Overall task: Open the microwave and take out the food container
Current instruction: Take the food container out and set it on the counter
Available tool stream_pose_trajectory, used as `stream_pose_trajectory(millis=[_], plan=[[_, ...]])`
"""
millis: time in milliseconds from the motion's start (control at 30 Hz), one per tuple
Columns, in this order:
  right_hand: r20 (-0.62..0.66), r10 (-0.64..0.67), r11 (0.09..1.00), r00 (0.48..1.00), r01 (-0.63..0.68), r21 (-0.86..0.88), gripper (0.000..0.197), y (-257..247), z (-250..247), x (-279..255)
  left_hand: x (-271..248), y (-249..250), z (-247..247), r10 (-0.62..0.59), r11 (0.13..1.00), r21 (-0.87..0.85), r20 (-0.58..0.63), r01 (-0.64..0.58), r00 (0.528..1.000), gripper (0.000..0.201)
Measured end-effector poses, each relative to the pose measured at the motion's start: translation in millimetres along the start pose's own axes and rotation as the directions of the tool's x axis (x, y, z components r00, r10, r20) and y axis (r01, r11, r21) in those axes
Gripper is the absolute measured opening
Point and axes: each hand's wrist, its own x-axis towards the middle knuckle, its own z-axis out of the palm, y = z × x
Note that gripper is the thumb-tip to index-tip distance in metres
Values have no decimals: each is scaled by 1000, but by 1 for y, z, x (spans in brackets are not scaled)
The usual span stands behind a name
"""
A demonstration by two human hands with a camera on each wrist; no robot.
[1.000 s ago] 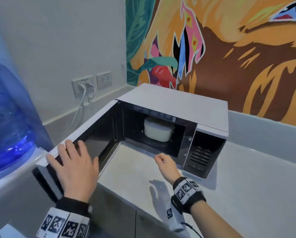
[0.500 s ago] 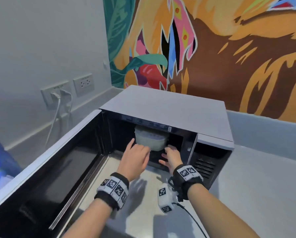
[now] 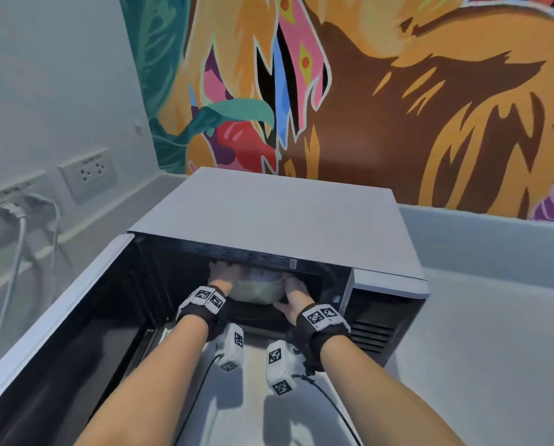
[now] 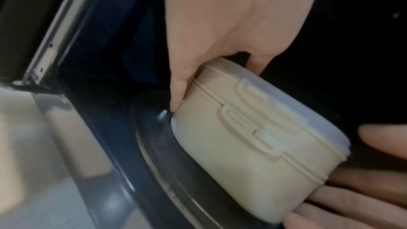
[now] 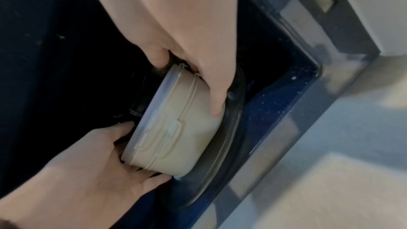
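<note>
Food container [image 4: 233,138] inside open microwave [image 3: 269,214] on glass turntable [image 5: 229,138], left hand [image 3: 222,276] and right hand [image 3: 293,289] reaching in, fingers [image 4: 177,90] curled round its two ends

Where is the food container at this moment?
The food container sits inside the open microwave on the glass turntable, held between the left hand and right hand.

Head view: container [image 3: 258,286] mostly hidden by microwave [image 3: 269,214] top edge and both hands; fingertips unseen. Door [image 3: 60,317] cut off at left edge. Wrist views: counter blurred
</note>
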Motion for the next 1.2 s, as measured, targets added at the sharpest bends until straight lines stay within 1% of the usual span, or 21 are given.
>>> stream_pose_trajectory(millis=[67, 133, 167, 233, 300, 400, 433, 500, 566, 633, 700, 766, 833, 900, 1000, 1100, 1200], plan=[[29, -11, 996, 1000, 8, 84, 41, -1, 3, -2, -1, 2, -2, 7, 996, -90, -46, -11, 999, 39], [54, -4, 990, 999, -3, 138, 46, 0, 3, -8, -6, 3, -2, 16, 986, -161, -95, -31, 995, 43], [76, -4, 990, 997, -6, 142, 48, 1, 4, -14, -13, 3, -3, 17, 980, -195, -119, -40, 993, 44], [117, -16, 991, 993, 1, 132, 47, 3, 2, -31, -32, 1, -4, -17, 970, -244, -144, -19, 989, 46], [159, -28, 994, 987, 10, 108, 42, 9, -7, -51, -60, -2, -4, -24, 962, -272, -175, -24, 984, 53], [216, -99, 995, 971, 96, 24, 38, 19, -27, -90, -111, -10, 4, 27, 936, -334, -256, -115, 966, 64], [241, -116, 993, 964, 119, -1, 37, 25, -37, -102, -129, -13, 10, 43, 924, -354, -271, -142, 962, 64], [258, -121, 991, 958, 131, -19, 40, 40, -63, -123, -169, -20, 26, 61, 915, -372, -255, -156, 965, 63], [265, -96, 995, 959, 104, -14, 45, 59, -96, -144, -209, -27, 49, 85, 919, -361, -211, -159, 974, 63], [231, -80, 997, 970, 81, 4, 43, 78, -136, -163, -245, -32, 78, 120, 919, -360, -132, -160, 984, 63], [147, -95, 995, 984, 92, 28, 41, 94, -182, -181, -276, -27, 110, 181, 908, -380, -22, -175, 983, 65], [34, -118, 992, 992, 116, 52, 39, 104, -230, -194, -303, -13, 143, 264, 893, -399, 89, -209, 960, 66], [-104, -143, 987, 984, 150, 65, 38, 108, -278, -204, -325, 7, 176, 365, 876, -400, 181, -270, 913, 62], [-243, -173, 979, 954, 193, 62, 40, 105, -325, -213, -345, 30, 210, 437, 864, -393, 272, -316, 857, 63], [-397, -188, 975, 898, 220, 35, 42, 93, -389, -222, -368, 65, 252, 465, 872, -378, 434, -312, 772, 74], [-497, -161, 981, 853, 191, 11, 44, 80, -440, -227, -383, 94, 283, 490, 868, -368, 532, -333, 691, 75], [-544, -152, 988, 825, 149, -50, 49, 69, -472, -228, -393, 108, 305, 492, 870, -353, 582, -344, 648, 75]])
